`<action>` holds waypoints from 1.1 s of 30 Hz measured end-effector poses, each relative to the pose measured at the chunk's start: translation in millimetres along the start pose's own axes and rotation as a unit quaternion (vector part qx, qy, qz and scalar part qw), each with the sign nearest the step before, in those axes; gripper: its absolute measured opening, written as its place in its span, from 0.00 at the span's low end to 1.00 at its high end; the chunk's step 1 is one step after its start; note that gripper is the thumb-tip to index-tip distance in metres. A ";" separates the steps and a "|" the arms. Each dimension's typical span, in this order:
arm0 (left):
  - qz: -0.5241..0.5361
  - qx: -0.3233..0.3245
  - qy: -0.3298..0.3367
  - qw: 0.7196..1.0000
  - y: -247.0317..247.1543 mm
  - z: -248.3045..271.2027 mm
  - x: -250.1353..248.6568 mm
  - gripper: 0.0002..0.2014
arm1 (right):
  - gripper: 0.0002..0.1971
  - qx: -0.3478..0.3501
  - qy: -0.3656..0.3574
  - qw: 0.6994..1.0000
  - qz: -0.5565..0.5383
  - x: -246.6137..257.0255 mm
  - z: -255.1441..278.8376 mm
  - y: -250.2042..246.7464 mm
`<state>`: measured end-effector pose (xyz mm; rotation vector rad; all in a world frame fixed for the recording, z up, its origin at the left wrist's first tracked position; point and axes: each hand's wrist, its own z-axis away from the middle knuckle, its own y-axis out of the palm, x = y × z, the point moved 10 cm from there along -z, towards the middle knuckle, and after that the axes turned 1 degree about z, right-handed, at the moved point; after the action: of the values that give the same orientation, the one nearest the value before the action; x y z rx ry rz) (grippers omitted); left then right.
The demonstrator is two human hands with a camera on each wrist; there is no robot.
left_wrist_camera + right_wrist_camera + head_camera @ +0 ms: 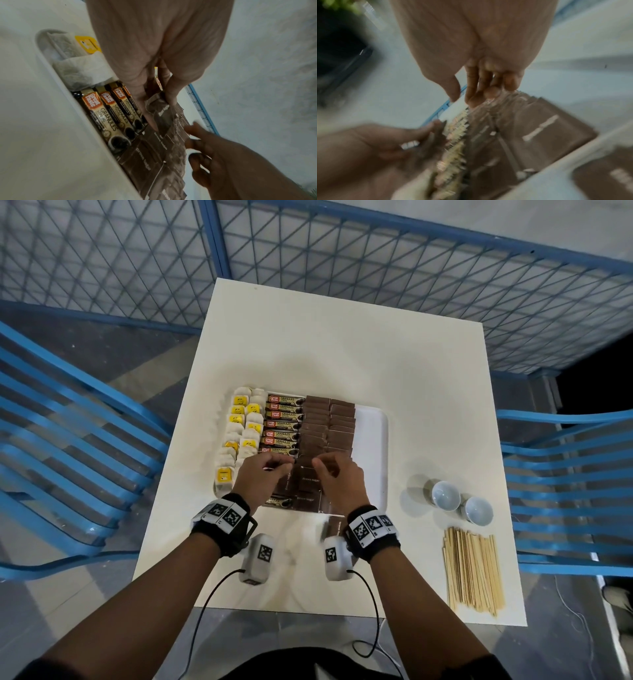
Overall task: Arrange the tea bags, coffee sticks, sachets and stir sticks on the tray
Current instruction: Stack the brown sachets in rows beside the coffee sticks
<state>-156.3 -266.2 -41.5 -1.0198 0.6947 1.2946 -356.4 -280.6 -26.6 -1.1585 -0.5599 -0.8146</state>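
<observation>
You have dark brown sachets (327, 422) with white lettering beyond your fingertips, gold-and-black coffee sticks (282, 419) with orange-red labels left of them, white tea bags (241, 428) with yellow tags, white tray (373, 440), pale wooden stir sticks (472, 570).

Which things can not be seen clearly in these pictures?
- Near end of the tray, head view: both hands cover it.
- Right hand, right wrist view: motion blur; whether it holds anything is unclear.
- Loose brown sachet, head view: partly behind the right wrist band.
- Stir sticks: too fine to count.
</observation>
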 end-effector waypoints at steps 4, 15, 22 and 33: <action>0.027 0.019 -0.010 0.999 6.7 0.4 -0.6 0.09 | 0.16 0.079 -0.031 0.996 -0.007 18.3 -1.3 16.2; 0.118 0.038 -0.085 0.989 21.9 5.5 8.6 0.05 | 0.07 -0.015 0.021 0.995 -0.096 -10.0 -10.7 -3.6; 0.078 0.116 -0.067 0.988 39.3 13.6 -0.2 0.03 | 0.06 0.038 -0.059 0.997 -0.036 8.5 -7.1 -6.3; 0.154 0.148 -0.098 0.972 63.1 17.0 0.3 0.12 | 0.03 -0.034 0.019 0.987 -0.158 -25.7 -4.0 -26.7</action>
<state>-220.0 -252.9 -48.1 -0.5475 0.8866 1.4816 -393.3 -282.2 -32.0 -1.1286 -0.6996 -1.1316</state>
